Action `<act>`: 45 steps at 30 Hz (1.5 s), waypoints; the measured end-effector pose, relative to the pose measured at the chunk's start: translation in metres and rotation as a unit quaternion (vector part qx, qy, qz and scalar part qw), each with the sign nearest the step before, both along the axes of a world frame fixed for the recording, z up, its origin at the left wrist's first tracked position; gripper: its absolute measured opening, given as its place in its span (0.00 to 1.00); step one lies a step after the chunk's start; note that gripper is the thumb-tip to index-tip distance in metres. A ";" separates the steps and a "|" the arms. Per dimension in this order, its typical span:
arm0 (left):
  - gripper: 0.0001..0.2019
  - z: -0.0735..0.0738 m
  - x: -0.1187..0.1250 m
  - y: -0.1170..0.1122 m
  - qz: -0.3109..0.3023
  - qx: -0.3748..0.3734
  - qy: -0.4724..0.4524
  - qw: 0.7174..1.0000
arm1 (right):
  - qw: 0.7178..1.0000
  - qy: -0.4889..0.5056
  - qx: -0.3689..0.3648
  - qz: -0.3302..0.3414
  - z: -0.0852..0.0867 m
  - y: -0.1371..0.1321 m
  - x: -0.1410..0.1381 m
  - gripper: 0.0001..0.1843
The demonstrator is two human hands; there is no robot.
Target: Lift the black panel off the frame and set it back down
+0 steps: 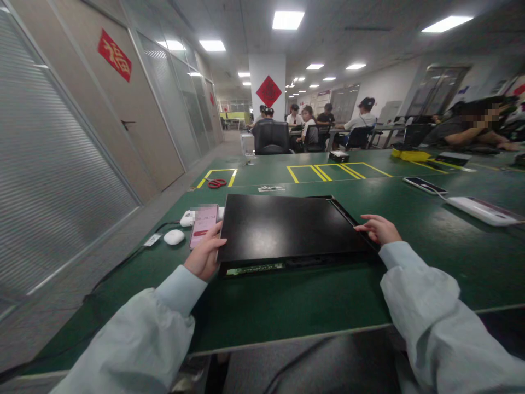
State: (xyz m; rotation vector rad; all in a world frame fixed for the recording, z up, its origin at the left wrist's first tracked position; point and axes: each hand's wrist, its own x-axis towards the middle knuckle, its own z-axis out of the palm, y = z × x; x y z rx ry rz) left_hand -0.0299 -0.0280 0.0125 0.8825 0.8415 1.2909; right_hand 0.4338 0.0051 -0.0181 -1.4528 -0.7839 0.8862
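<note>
A flat black rectangular panel (283,224) with a dull sheen lies tilted over a shallow black frame (344,210), whose right and far edges show past it. Below the panel's near edge a strip of green circuit board (255,269) is exposed. My left hand (206,250) grips the panel's left edge, thumb on top and fingers partly hidden beneath. At the right side, my right hand (379,229) has its fingers curled on the frame's edge, with the index finger reaching out over it. What lies under the panel is hidden.
Left of the panel are a lit phone (204,224), a white rounded case (174,237) and a cable. Red-handled scissors (216,183) and small metal pieces (271,188) lie behind. Another phone (425,185) and a white device (484,210) rest at right. People sit further back.
</note>
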 end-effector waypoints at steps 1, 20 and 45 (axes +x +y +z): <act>0.35 -0.001 0.000 0.001 -0.005 0.001 0.003 1.000 | 1.000 -0.003 -0.001 -0.002 0.001 0.000 -0.001 0.16; 0.30 -0.018 -0.003 0.010 -0.033 0.012 -0.015 0.999 | 0.999 -0.051 0.001 -0.011 -0.011 0.006 0.011 0.17; 0.30 -0.015 0.001 0.014 -0.046 -0.023 0.012 0.999 | 0.905 -0.416 -0.082 -0.030 -0.015 0.008 0.009 0.12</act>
